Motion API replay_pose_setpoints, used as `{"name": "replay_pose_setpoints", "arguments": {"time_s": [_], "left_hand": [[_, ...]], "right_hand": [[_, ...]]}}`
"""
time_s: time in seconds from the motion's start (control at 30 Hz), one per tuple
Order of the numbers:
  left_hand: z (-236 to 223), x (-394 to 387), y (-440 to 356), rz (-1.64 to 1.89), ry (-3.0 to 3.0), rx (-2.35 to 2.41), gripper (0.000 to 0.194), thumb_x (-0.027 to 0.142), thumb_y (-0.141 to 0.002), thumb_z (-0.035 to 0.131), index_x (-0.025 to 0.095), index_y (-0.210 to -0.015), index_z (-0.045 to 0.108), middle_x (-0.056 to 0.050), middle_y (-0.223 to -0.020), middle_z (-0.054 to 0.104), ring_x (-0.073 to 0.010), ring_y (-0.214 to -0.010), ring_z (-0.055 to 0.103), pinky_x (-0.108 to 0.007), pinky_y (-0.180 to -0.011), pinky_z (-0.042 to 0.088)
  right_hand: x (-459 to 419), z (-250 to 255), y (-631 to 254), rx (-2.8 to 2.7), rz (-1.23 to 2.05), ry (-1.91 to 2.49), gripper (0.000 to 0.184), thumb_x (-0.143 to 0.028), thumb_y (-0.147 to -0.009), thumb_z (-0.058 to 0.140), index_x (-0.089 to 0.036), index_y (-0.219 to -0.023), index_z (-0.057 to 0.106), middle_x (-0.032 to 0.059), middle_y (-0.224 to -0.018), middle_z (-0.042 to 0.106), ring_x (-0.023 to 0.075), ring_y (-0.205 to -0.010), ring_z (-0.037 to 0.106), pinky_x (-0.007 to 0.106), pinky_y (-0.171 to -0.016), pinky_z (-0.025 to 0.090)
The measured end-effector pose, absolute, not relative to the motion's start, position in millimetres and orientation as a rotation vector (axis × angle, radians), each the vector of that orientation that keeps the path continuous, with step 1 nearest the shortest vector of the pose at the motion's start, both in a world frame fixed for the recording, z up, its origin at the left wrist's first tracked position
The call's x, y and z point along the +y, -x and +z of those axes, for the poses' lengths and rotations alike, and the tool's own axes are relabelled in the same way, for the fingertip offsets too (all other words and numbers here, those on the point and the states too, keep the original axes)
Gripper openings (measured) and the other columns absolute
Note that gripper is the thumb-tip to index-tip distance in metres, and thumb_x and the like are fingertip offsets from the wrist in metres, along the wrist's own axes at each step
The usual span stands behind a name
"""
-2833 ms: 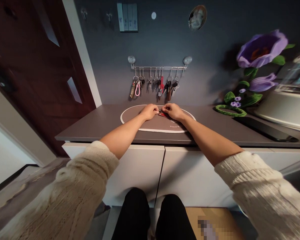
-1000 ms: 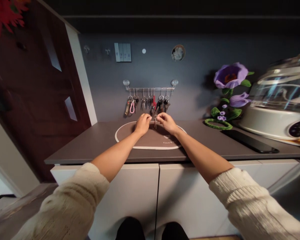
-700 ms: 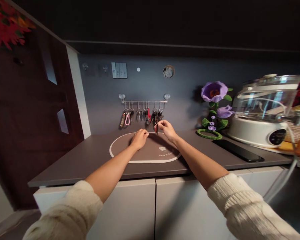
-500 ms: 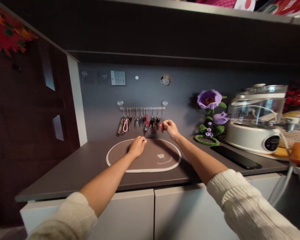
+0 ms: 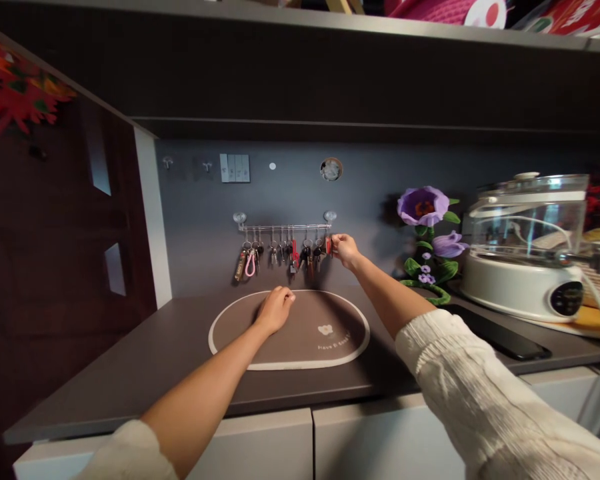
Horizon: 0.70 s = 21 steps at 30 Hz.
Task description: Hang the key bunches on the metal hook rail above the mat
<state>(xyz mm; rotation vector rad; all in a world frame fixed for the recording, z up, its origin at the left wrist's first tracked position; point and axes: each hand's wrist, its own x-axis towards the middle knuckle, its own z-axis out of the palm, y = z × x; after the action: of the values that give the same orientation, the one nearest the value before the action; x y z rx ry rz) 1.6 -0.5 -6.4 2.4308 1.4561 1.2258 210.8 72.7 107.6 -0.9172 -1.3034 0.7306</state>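
Note:
My right hand (image 5: 346, 251) pinches a small red key fob (image 5: 329, 247) at the right end of the clear hook rail (image 5: 285, 228) on the wall. Along the rail hang several bunches of keys (image 5: 273, 252), one with a pink loop strap (image 5: 251, 263), another with a red tag (image 5: 294, 252). I cannot tell whether the fob's ring sits on its hook. My left hand (image 5: 275, 310) is loosely closed over the brown oval mat (image 5: 300, 347), with nothing visible in its fingers; the palm side is hidden.
Purple artificial flowers (image 5: 425, 207) stand right of my right hand. Beyond them is a white appliance with a clear top (image 5: 520, 273), and a black phone (image 5: 500, 333) lies in front. A dark shelf (image 5: 300, 73) overhangs the counter (image 5: 140, 360).
My right hand has moved the red fob up to the rail's right end. My left hand stays over the mat. The whole view has shifted slightly.

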Motion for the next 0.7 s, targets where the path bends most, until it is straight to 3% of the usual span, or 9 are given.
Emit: {"name": "replay_pose_setpoints", "arguments": {"time_s": [0.2,0.37,0.5,0.7], "left_hand": [[-7,0,-1,1.23,-2.391,1.464,0.017,0.024,-0.083,0.041,0.018,-0.078,0.056,-0.004,-0.087,0.057,-0.0156,-0.084,0.053,-0.028,-0.078,0.04],[-7,-1,-1,1.242,-2.34,1.471,0.019,0.026,-0.083,0.04,0.018,-0.077,0.056,-0.004,-0.086,0.057,-0.0155,-0.084,0.052,-0.028,-0.078,0.04],[-6,-2,0,1.263,-2.315,1.475,0.018,0.025,-0.083,0.04,0.018,-0.077,0.055,-0.004,-0.085,0.057,-0.0154,-0.083,0.052,-0.028,-0.077,0.04],[-7,-1,2,1.294,-2.268,1.457,0.019,0.028,-0.082,0.043,0.019,-0.092,0.056,-0.003,-0.085,0.056,-0.0147,-0.081,0.052,-0.028,-0.078,0.041]], "right_hand": [[77,106,-210,-1.17,0.88,0.934,0.016,-0.012,-0.068,0.048,-0.017,-0.054,0.041,-0.0048,-0.04,0.039,0.0049,-0.037,0.036,0.019,-0.042,0.038],[83,95,-211,-1.046,0.972,0.914,0.008,-0.009,-0.071,0.048,-0.015,-0.065,0.049,0.0,-0.053,0.053,0.0057,-0.044,0.047,0.018,-0.045,0.044],[85,83,-211,-1.042,1.009,0.915,0.009,-0.015,-0.077,0.049,-0.016,-0.068,0.05,0.001,-0.058,0.055,0.0061,-0.048,0.05,0.019,-0.048,0.046],[70,62,-217,-1.026,0.969,1.087,0.015,-0.012,-0.074,0.05,-0.018,-0.06,0.047,0.0008,-0.053,0.051,0.0093,-0.049,0.052,0.022,-0.05,0.047]]}}
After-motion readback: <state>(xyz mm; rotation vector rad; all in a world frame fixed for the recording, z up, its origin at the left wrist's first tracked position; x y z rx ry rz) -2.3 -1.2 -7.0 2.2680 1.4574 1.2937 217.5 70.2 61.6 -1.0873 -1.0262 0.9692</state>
